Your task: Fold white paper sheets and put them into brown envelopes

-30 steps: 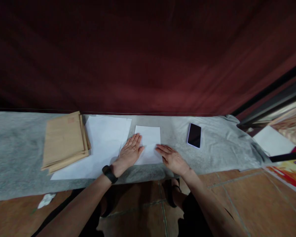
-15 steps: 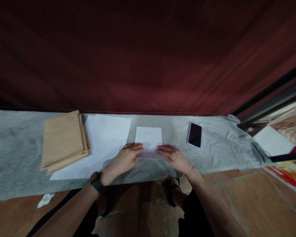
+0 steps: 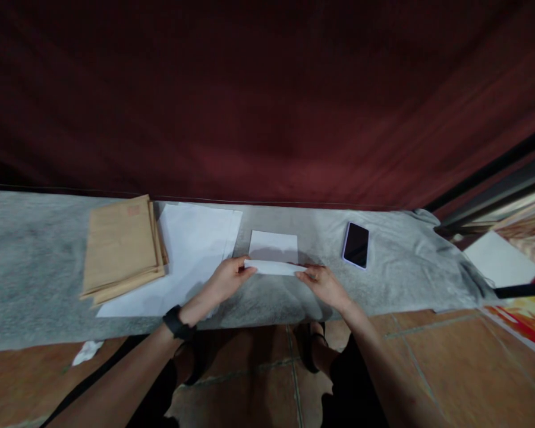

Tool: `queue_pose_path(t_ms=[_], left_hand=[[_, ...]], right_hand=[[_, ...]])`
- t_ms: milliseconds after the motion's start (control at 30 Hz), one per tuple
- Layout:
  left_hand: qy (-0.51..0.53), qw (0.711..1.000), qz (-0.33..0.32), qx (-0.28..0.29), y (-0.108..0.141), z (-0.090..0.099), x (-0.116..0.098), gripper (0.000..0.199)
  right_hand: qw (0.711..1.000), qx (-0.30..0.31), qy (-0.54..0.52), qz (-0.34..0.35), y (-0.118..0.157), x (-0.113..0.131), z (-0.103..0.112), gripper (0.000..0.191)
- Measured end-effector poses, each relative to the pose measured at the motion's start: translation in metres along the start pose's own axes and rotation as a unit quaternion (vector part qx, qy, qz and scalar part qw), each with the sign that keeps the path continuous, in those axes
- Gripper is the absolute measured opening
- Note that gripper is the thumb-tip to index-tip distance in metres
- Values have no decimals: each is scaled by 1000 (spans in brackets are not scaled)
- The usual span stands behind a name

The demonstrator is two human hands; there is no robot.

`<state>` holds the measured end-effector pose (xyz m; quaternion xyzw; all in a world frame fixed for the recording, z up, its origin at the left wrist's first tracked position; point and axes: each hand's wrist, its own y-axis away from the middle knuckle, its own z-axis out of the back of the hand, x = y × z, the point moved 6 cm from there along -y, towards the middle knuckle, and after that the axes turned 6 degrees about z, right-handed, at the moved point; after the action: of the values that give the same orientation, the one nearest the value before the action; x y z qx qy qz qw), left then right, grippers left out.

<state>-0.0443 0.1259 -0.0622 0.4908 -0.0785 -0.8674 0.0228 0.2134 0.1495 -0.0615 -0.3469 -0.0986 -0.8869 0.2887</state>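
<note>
A white sheet of paper [image 3: 274, 242] lies at the middle of the grey cloth, its near part lifted and bent into a narrow strip. My left hand [image 3: 232, 276] pinches the left end of that strip between thumb and fingers. At the strip's right end, my right hand [image 3: 323, 284] pinches it the same way. Larger white sheets [image 3: 191, 249] lie flat just left of my left hand. A stack of brown envelopes [image 3: 120, 244] partly covers them.
A phone [image 3: 355, 245] lies face up on the grey cloth [image 3: 410, 261], right of my right hand. Dark red fabric [image 3: 267, 119] hangs behind the far edge. Black bars and a colourful printed item [image 3: 528, 321] are at the right.
Both hands have gone from lying flat on the paper's near part to pinching its two ends. The near part is now raised off the cloth. The view has shifted slightly.
</note>
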Motion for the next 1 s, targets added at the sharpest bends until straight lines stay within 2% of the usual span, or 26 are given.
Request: queue_pose_path(t_ms=[167,233,333,467,567,700,900,1000], left_hand=[[108,994,4,-26,-7,0,-1,29],[141,990,-5,-17,-8,-2,-5,30],[192,981,-25,-4,-10,-1,-12,33],[200,979,-31,-9,-12,6,-21,38],[166,985,-21,-46,-12,14,-26,31],[223,973,-3,-52,-11,16,-31,30],[295,952,67,-56,-9,2,-20,33],[311,943,98,-70,-10,-6,-11,34]], right_hand=[[997,-12,-65,26,-6,-1,-1,22],[996,-17,-84,32,-6,-1,-2,21],[988,-77,-130,-12,-7,-7,2,28],[942,-202,-266,-43,-9,-7,17,31],[901,-262,-339,-63,-12,-2,28,33],[861,-286,-411,-92,-17,7,33,38],[810,-300,-481,-150,-23,0,21,42],[802,-300,-487,-174,-26,-8,14,52]])
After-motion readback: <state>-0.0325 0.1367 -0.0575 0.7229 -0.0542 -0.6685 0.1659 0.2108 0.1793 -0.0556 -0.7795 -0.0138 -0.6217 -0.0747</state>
